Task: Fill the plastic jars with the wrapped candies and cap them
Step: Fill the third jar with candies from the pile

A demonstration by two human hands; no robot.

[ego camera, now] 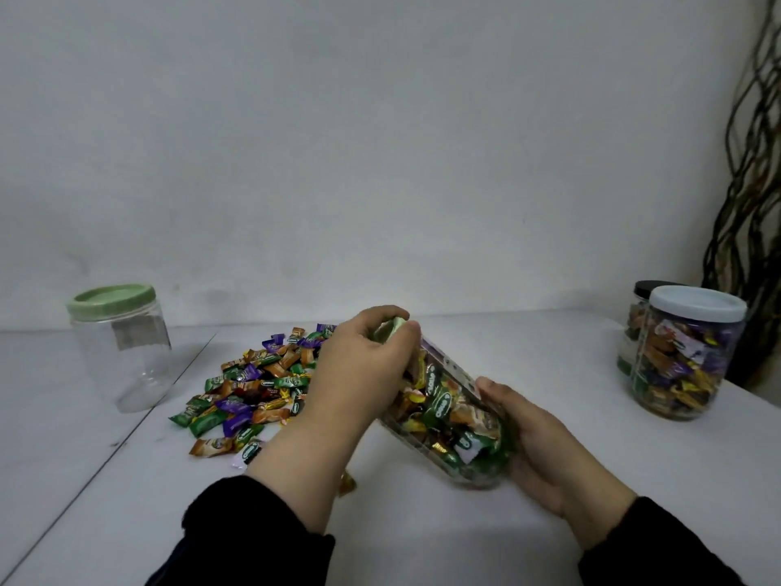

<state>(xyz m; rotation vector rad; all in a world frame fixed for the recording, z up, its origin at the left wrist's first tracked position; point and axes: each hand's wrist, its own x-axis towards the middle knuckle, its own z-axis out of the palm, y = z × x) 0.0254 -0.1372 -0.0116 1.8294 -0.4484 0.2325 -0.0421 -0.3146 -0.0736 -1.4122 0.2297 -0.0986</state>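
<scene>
A clear plastic jar [448, 420] packed with wrapped candies lies tilted, its mouth pointing up and away from me. My left hand [363, 365] grips the pale green lid [391, 329] at the jar's mouth. My right hand [528, 441] cups the jar's base and lower side. A heap of loose wrapped candies [253, 387], green, purple and orange, is spread on the white table [422, 535] just left of my left hand. One orange candy [347, 484] peeks out under my left forearm.
An empty clear jar with a green lid [122, 344] stands at the left. Two filled, capped jars stand at the right: one with a white lid [686, 357], one with a black lid [638, 327] behind it. Dark twisted branches [748, 205] rise at the far right.
</scene>
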